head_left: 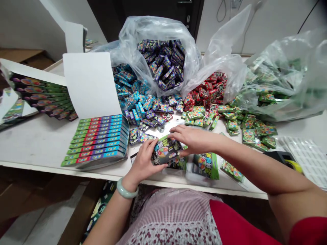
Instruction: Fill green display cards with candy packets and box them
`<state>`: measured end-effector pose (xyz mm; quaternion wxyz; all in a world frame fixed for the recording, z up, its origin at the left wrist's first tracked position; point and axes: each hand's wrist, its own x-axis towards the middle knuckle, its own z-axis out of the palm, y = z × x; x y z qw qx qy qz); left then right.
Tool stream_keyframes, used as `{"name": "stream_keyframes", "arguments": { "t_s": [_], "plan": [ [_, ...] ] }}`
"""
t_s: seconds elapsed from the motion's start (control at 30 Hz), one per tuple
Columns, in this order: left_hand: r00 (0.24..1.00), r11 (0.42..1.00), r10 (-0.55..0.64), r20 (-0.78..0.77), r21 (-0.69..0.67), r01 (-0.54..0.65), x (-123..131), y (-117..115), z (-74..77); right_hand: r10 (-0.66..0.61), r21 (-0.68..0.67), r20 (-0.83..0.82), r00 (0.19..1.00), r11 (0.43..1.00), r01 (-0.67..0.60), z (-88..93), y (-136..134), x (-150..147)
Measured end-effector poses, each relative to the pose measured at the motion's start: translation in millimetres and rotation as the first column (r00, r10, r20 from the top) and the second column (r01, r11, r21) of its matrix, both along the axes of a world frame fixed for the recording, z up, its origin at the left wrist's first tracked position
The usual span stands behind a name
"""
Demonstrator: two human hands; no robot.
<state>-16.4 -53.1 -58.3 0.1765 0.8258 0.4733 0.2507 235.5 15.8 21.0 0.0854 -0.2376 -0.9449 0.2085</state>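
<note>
Between my two hands is a black and green printed packet (163, 151), tilted above the table's front part. My left hand (145, 158) grips its left and lower edge, the thumb along the bottom. The fingers of my right hand (190, 139) close on its upper right edge. Beneath and to the right lie more packets of the same print, one being a green-edged packet (205, 165) by my right forearm. Small purple boxes (139, 136) lie just beyond my left hand, and small green boxes (198, 115) beyond my right.
An open display box (99, 139) with rows of coloured boxes stands at left. Plastic bags hold purple boxes (166, 64), red boxes (204, 92) and green boxes (267, 97). Blue boxes (127, 85) are heaped at back left. A sticker sheet (306, 156) lies right, near a black and yellow tool (283, 160).
</note>
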Motion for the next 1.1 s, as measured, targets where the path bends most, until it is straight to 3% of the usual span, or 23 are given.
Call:
{"name": "stream_keyframes", "arguments": {
  "t_s": [0.07, 0.13, 0.23, 0.37, 0.47, 0.53, 0.63, 0.8, 0.97, 1.1],
  "plan": [
    [0.999, 0.999, 0.033, -0.001, 0.015, -0.033, 0.9, -0.3, -2.5, -0.045, -0.077, -0.095, 0.994, 0.996, 0.038, -5.6, -2.6, -3.6],
    [0.997, 0.997, 0.074, 0.002, 0.031, -0.074, 1.1, -1.1, -4.7, -0.215, -0.165, -0.184, 0.959, 0.969, 0.185, -13.2, -9.8, -8.3],
    [0.994, 0.993, 0.107, 0.006, 0.053, -0.107, 1.5, -2.7, -6.9, -0.456, -0.37, -0.213, 0.864, 0.856, 0.361, -23.7, -25.6, -18.4],
    [0.995, 0.994, 0.101, 0.006, 0.05, -0.101, -0.2, -3.4, -7.2, -0.4, -0.532, -0.218, 0.89, 0.813, 0.236, -31.5, -19.5, -28.9],
    [0.987, 0.986, 0.159, 0.033, 0.051, -0.16, -6.5, -3.2, -5.1, -0.508, -0.54, -0.216, 0.834, 0.774, 0.331, -37.7, 29.4, -37.8],
    [0.981, 0.979, 0.191, 0.045, 0.059, -0.194, -11.2, -3.6, -3.3, -0.658, -0.402, -0.211, 0.723, 0.732, 0.549, -42.4, 75.4, -52.6],
    [0.98, 0.979, 0.196, 0.048, 0.047, -0.198, -15.1, -5.5, -1.7, -0.736, -0.327, -0.24, 0.633, 0.675, 0.661, -46.7, 137.5, -89.4],
    [0.974, 0.973, 0.227, 0.028, 0.024, -0.227, -21.5, -7.9, -4.3, -0.81, -0.366, -0.224, 0.541, 0.585, 0.724, -52.5, 185.5, -141.3],
    [0.966, 0.965, 0.254, 0.054, 0.056, -0.257, -33.5, -5.7, -8.3, -0.822, -0.538, -0.254, 0.509, 0.558, 0.632, -58.0, 182.4, -125.9],
    [0.962, 0.961, 0.261, 0.084, 0.071, -0.267, -36.6, -1.2, -9.7, -0.825, -0.684, -0.257, 0.504, 0.524, 0.508, -51.2, 140.0, -76.3]
  ]
}}
